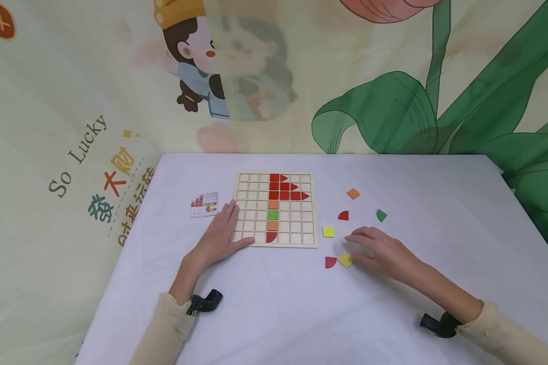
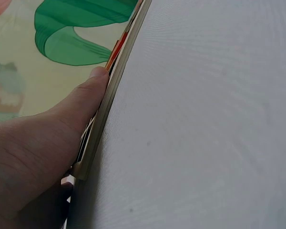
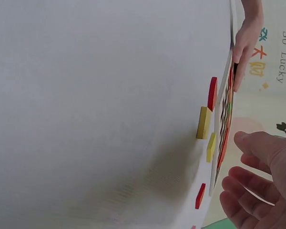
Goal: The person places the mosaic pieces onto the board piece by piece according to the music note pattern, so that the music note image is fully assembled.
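Note:
A wooden grid board (image 1: 251, 220) lies on the white table, with red squares and triangles (image 1: 284, 186) at its top. Below them run an orange square, a green square (image 1: 272, 215), another orange square and a red quarter-circle (image 1: 271, 236). My left hand (image 1: 219, 234) rests at the board's lower left corner, fingers along its side and thumb on the front edge; the left wrist view shows the thumb (image 2: 81, 102) there. To the right of the board, my right hand (image 1: 383, 252) hovers with relaxed fingers, holding nothing, near a tilted yellow square (image 1: 346, 260).
Around the right hand lie another yellow square (image 1: 328, 231), red quarter-circles (image 1: 331, 262), a green quarter-circle (image 1: 381, 215) and an orange square (image 1: 353, 193). A small pattern card (image 1: 204, 205) lies left of the board. A printed cloth (image 1: 265, 137) hangs behind the table.

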`<state>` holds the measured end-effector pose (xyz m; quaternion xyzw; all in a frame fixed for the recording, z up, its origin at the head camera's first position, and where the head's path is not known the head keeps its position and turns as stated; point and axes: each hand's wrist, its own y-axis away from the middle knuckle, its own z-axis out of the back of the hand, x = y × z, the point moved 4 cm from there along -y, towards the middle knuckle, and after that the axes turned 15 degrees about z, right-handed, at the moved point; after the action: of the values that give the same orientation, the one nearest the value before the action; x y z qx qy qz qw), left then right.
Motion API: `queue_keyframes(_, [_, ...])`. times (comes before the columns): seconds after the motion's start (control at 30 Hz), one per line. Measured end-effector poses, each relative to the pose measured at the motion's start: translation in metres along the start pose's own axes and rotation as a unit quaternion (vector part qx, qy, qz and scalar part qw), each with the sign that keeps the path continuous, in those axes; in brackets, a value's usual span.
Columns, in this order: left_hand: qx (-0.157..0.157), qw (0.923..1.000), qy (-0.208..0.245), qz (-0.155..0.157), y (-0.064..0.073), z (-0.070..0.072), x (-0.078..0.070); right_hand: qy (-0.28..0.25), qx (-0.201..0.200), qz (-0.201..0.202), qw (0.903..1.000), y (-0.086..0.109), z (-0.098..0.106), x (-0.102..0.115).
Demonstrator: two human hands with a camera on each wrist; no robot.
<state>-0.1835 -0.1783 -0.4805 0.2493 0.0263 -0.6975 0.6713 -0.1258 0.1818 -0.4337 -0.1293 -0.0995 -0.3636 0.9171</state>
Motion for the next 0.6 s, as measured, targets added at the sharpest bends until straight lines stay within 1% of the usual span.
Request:
queue_keyframes(0.07, [0.000, 1.0000, -0.001, 0.000, 0.000, 0.000, 0.000, -0.008, 0.003, 0.003, 1.0000, 0.002, -0.001, 0.000])
queue_keyframes(0.17, [0.000, 1.0000, 0.002, -0.002, 0.000, 0.000, 0.000, -0.019, 0.013, 0.023, 0.9995, 0.003, -0.004, 0.001])
queue_keyframes(0.27, [0.000, 1.0000, 0.005, -0.003, 0.001, 0.000, 0.000, -0.031, 0.030, 0.055, 0.9976, 0.003, -0.007, 0.003])
queue_keyframes(0.37, [0.000, 1.0000, 0.007, -0.002, 0.001, -0.001, 0.000, -0.031, 0.045, 0.089, 0.9945, 0.003, -0.011, 0.003])
queue_keyframes(0.5, [-0.002, 1.0000, 0.002, -0.002, 0.000, -0.001, 0.000, -0.022, 0.044, 0.137, 0.9893, 0.004, -0.015, 0.002])
queue_keyframes(0.6, [-0.003, 1.0000, -0.001, -0.002, 0.000, 0.000, 0.000, -0.018, 0.042, 0.164, 0.9853, 0.004, -0.017, 0.001])
